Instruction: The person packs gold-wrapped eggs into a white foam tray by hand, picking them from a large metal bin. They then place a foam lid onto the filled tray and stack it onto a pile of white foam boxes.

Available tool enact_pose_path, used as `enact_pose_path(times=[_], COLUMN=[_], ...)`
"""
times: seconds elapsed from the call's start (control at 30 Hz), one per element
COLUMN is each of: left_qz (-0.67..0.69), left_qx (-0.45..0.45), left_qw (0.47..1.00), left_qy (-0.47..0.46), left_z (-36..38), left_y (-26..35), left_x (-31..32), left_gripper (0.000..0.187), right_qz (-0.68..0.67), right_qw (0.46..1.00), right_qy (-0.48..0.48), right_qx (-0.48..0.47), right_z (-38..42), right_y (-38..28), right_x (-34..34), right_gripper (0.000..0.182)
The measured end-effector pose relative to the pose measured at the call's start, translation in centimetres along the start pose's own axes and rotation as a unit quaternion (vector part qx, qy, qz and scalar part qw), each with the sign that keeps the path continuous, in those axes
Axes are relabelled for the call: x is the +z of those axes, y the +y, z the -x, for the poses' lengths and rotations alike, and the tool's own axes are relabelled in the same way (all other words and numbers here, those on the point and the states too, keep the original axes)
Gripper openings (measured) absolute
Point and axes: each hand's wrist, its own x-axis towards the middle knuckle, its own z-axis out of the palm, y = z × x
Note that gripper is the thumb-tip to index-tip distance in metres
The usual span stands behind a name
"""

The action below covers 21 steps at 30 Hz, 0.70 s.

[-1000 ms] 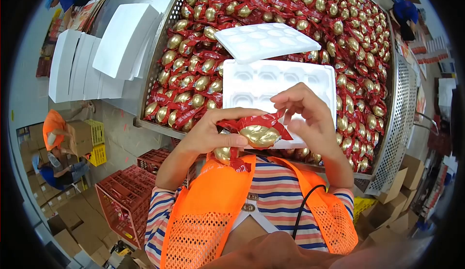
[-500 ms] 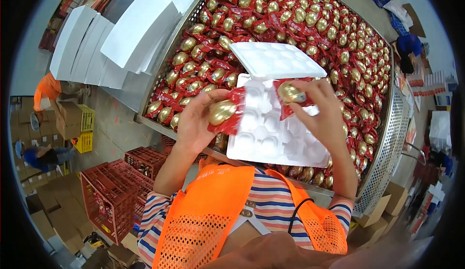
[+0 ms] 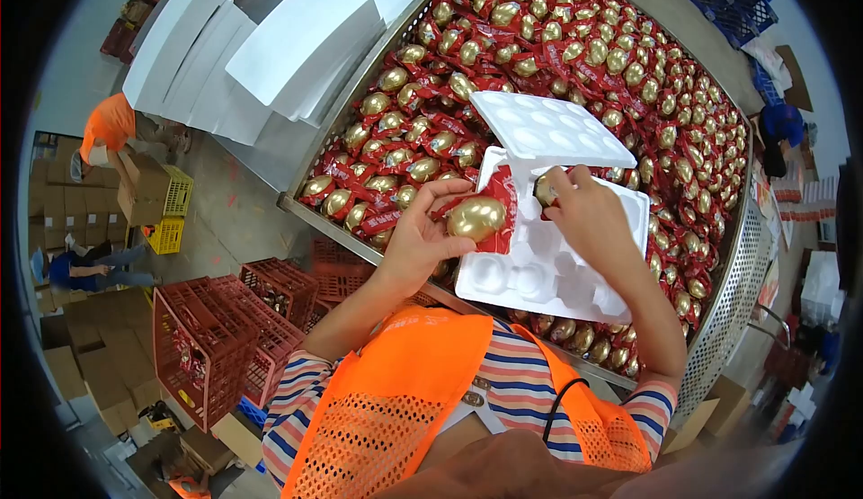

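My left hand (image 3: 419, 245) is closed on a gold egg (image 3: 477, 218) in red-and-clear wrapping, over the left side of a white foam tray (image 3: 562, 303). With bent fingers, my right hand (image 3: 589, 216) grips another gold egg (image 3: 544, 190) at a far cell of the tray; the hand partly covers this egg. Several rounded cells of the tray show bare. Its hinged foam lid (image 3: 550, 129) is raised and leans back over a heap of wrapped gold eggs (image 3: 422, 169). The tray rests on the near side of that heap.
A perforated metal bin wall (image 3: 715, 319) borders the heap. White foam boxes (image 3: 301, 45) are stacked on a steel table at the left. Red crates (image 3: 202, 346) stand below, with yellow crates (image 3: 166, 235) farther off. Co-workers in an orange vest (image 3: 108, 121) and in blue (image 3: 780, 124) are around.
My right hand has lowered its egg into the tray's far part. The left hand's egg has turned and sits more over the tray. The whole view has shifted slightly.
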Motion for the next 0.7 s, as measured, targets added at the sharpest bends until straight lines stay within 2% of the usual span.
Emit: enact_pose_path(times=[0.1, 0.13, 0.17, 0.23, 0.3, 0.37, 0.47, 0.57, 0.7], left_qz=[-0.112, -0.257, -0.348, -0.516, -0.529, -0.491, -0.485, -0.541, -0.531], left_qx=[0.115, 0.236, 0.298, 0.406, 0.494, 0.561, 0.641, 0.63, 0.623], left_qw=[0.987, 0.937, 0.889, 0.754, 0.688, 0.66, 0.593, 0.551, 0.568], left_qy=[-0.009, -0.009, -0.016, -0.037, -0.059, -0.092, -0.054, -0.082, -0.086], left_z=[0.8, 0.7, 0.9, 1.4, 1.7, 1.8, 1.7, 1.8, 1.4], left_y=[0.2, 0.4, 0.6, 1.4, 1.8, 2.0, 0.3, 1.0, 0.6], left_x=[0.5, 0.3, 0.1, -0.1, 0.6, 0.3, -0.3, -0.5, -0.6], left_gripper=[0.067, 0.054, 0.05, 0.043, 0.041, 0.04, 0.038, 0.035, 0.038], right_qz=[-0.071, -0.027, 0.019, 0.107, 0.11, 0.078, -0.022, -0.046, -0.025], right_qw=[0.997, 0.998, 0.997, 0.988, 0.99, 0.995, 0.998, 0.994, 0.993], right_qy=[0.018, 0.028, 0.042, 0.073, 0.059, 0.039, 0.06, 0.097, 0.112], right_qx=[-0.04, -0.044, -0.058, -0.078, -0.065, -0.05, -0.019, -0.032, -0.033], right_z=[0.6, 0.7, 0.5, 0.1, 0.0, 0.2, 0.8, 1.1, 1.8], right_y=[0.6, 0.4, 0.3, -0.3, -0.6, -0.2, 0.4, 0.4, 0.2], right_x=[-1.3, -0.5, 0.5, 2.1, 2.0, 1.8, 1.4, 1.7, 2.1], right_gripper=[0.023, 0.027, 0.027, 0.029, 0.03, 0.028, 0.026, 0.023, 0.019])
